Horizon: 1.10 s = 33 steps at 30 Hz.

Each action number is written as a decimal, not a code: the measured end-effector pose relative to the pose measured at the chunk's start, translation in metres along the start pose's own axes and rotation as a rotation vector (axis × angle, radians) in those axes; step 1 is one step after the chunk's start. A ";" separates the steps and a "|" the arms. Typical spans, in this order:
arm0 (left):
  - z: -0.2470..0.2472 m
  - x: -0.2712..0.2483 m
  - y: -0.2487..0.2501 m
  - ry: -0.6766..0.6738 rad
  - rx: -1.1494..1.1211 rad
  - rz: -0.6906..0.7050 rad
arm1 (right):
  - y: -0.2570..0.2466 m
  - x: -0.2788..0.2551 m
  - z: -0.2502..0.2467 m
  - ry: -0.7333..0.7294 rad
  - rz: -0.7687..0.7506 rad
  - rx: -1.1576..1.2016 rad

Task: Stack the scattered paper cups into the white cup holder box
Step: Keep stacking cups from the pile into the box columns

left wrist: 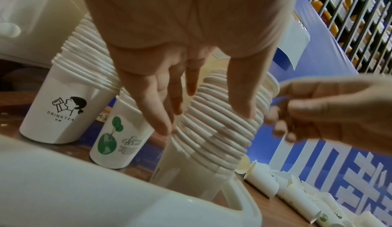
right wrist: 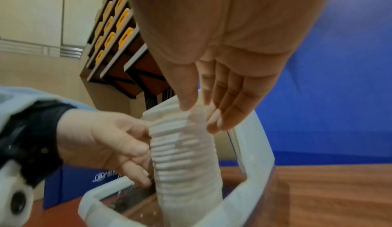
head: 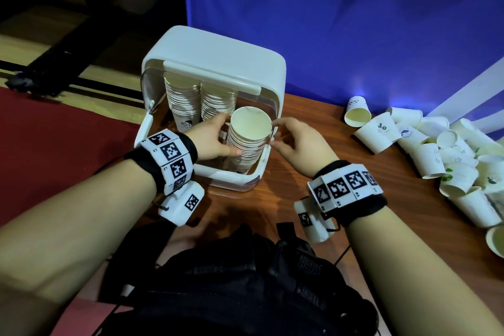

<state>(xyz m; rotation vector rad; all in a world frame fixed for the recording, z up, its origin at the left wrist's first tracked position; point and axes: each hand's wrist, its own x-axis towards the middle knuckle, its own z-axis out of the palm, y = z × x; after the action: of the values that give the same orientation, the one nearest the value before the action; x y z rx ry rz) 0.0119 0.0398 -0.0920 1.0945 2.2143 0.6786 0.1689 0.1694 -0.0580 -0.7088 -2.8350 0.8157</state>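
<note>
at the centre of the head view, the left hand [head: 211,142] curls its fingers and thumb round the side of a tall nested stack of white paper cups [head: 249,139], gripping it about halfway up its ribbed rims. the right hand [head: 297,144] sits just to the right of the same stack, its fingers fairly straight and loosely spread; in the right wrist view the fingertips [right wrist: 214,123] look to be touching or all but touching the top rims, steadying rather than holding. the stack stands with its foot inside the front right part of the white rounded plastic cup holder box [head: 218,63], tilted a little toward the lower edge of the frame.

behind it, in the upper left of the box's opening, two more white paper cup stacks [head: 200,102] stand side by side. at the right edge of the frame a heap of loose white paper cups [head: 441,155] lies on the brown wooden table [head: 341,180], well apart from the box.

the step in hand seems to be seating this third stack in the box. the next move likely calls for setting it upright and letting go, then reaching right to the heap for more cups, since a good many remain unstacked.
</note>
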 end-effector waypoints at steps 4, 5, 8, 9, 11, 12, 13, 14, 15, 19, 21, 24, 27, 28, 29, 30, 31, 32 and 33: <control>0.001 0.000 0.002 -0.068 0.044 -0.068 | 0.007 0.003 0.019 -0.165 0.204 0.051; 0.002 0.000 0.002 -0.077 0.044 -0.081 | 0.007 0.004 0.025 -0.199 0.238 0.120; 0.005 0.003 0.004 -0.121 -0.085 -0.125 | 0.003 0.006 0.033 -0.260 0.284 0.294; 0.006 0.004 0.004 -0.137 -0.172 -0.141 | 0.003 0.008 0.035 -0.270 0.287 0.308; 0.008 0.007 0.003 -0.137 -0.317 -0.162 | 0.003 0.012 0.039 -0.287 0.285 0.297; 0.007 0.008 0.002 -0.128 -0.350 -0.165 | 0.002 0.014 0.041 -0.297 0.281 0.292; 0.007 0.009 0.002 -0.113 -0.340 -0.159 | 0.003 0.016 0.043 -0.305 0.280 0.299; 0.006 0.011 0.000 -0.096 -0.298 -0.153 | 0.003 0.018 0.045 -0.307 0.280 0.311; 0.006 0.014 -0.002 -0.084 -0.259 -0.147 | 0.003 0.020 0.047 -0.302 0.278 0.318; 0.001 0.021 -0.002 -0.051 -0.114 -0.136 | 0.003 0.028 0.051 -0.261 0.279 0.311; -0.001 0.025 -0.001 -0.058 -0.098 -0.124 | 0.004 0.034 0.052 -0.244 0.294 0.319; 0.002 0.030 -0.002 -0.074 -0.129 -0.118 | 0.006 0.040 0.055 -0.242 0.314 0.337; 0.005 0.035 -0.003 -0.096 -0.198 -0.131 | 0.007 0.045 0.056 -0.235 0.329 0.341; 0.006 0.036 -0.003 -0.100 -0.222 -0.137 | 0.008 0.046 0.056 -0.223 0.345 0.343; 0.007 0.038 -0.003 -0.102 -0.246 -0.138 | 0.008 0.048 0.056 -0.211 0.355 0.351; 0.007 0.039 -0.003 -0.108 -0.267 -0.146 | 0.008 0.049 0.057 -0.202 0.370 0.363; 0.008 0.041 -0.003 -0.109 -0.292 -0.148 | 0.007 0.050 0.058 -0.192 0.375 0.385; 0.008 0.042 -0.003 -0.118 -0.312 -0.157 | 0.007 0.051 0.059 -0.183 0.381 0.412; 0.008 0.044 -0.004 -0.123 -0.328 -0.159 | 0.005 0.051 0.060 -0.177 0.390 0.445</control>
<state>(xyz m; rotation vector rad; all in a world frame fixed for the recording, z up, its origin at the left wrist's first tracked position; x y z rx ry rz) -0.0066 0.0751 -0.1116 0.7665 1.9736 0.8442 0.1118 0.1684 -0.1129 -1.1732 -2.5314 1.5724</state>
